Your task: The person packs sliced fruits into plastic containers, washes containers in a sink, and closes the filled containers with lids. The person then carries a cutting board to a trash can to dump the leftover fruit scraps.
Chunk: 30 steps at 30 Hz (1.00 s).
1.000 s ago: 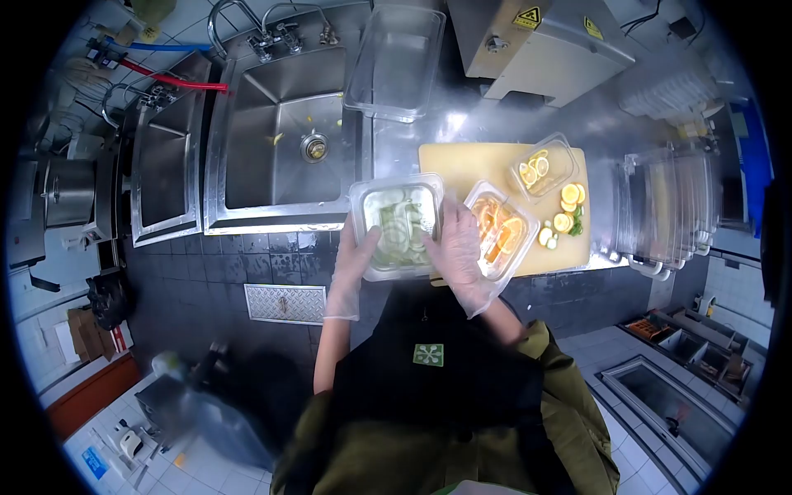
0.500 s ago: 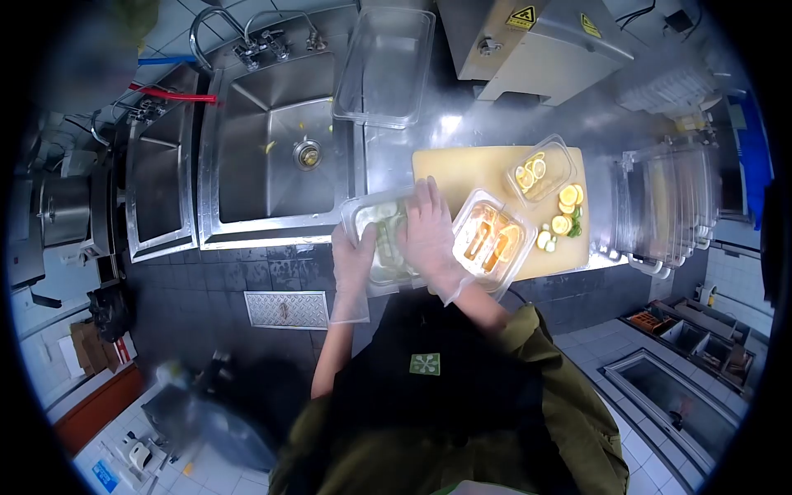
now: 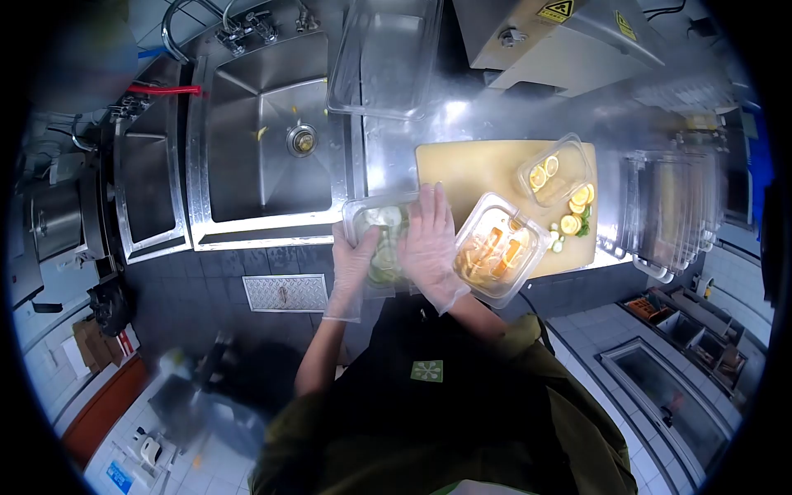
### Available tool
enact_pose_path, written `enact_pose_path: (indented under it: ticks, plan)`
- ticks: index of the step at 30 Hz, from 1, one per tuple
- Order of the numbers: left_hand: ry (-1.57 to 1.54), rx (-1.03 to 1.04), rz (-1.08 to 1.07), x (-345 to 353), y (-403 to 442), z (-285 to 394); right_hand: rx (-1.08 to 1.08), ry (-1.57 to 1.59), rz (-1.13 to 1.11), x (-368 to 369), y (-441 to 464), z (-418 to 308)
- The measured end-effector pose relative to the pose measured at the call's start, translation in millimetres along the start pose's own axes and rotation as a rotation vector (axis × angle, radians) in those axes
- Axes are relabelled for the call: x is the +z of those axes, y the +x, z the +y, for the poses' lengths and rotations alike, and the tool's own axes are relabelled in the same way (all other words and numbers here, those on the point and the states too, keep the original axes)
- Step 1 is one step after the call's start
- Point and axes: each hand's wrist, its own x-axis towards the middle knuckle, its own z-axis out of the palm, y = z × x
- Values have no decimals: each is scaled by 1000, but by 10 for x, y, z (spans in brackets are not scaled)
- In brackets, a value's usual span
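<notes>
Both of my hands wear clear plastic gloves. My left hand (image 3: 352,260) grips the left side of a clear plastic container (image 3: 352,208) with pale green pieces inside, its thumb over the top. On the container's right side, my right hand (image 3: 431,247) lies with its fingers stretched out and touching it. Just right of that hand, a second clear container (image 3: 536,262) with orange slices sits at the near edge of the yellowish cutting board (image 3: 470,169). A smaller clear tub (image 3: 569,153) holding lemon slices stands farther back on the board.
Lemon slices (image 3: 571,224) and small pale pieces lie on the board's right side. A steel sink (image 3: 239,148) is at left, with a large clear bin (image 3: 384,62) beside it. Behind the board stands a steel machine (image 3: 544,37); stacked clear containers (image 3: 668,210) stand at right.
The camera view has shifted slightly. My right fingers point straighter away from me, and the orange-slice container sits a little farther right. My left hand keeps its hold.
</notes>
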Motion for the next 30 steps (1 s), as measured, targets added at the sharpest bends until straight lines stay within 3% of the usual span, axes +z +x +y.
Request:
enact_pose_path:
  ticks: [14, 20, 23, 26, 29, 30]
  plan:
    - [92, 94, -5, -33, 42, -118, -1, -13, 13, -81, -22, -49]
    - [181, 83, -10, -104, 76, -158, -22, 505, 191, -324, -102, 122]
    - [56, 56, -36, -128, 56, -172, -37, 160, 331, -403, -348, 388]
    - [-39, 31, -25, -118, 195, -289, 82, -29, 353, -641, -701, 540]
    - [-81, 70, -105, -125, 312, -253, 368, -164, 545, -654, -1089, 725]
    - [-99, 78, -123, -125, 320, -253, 575, 64, 500, -646, -1167, 735]
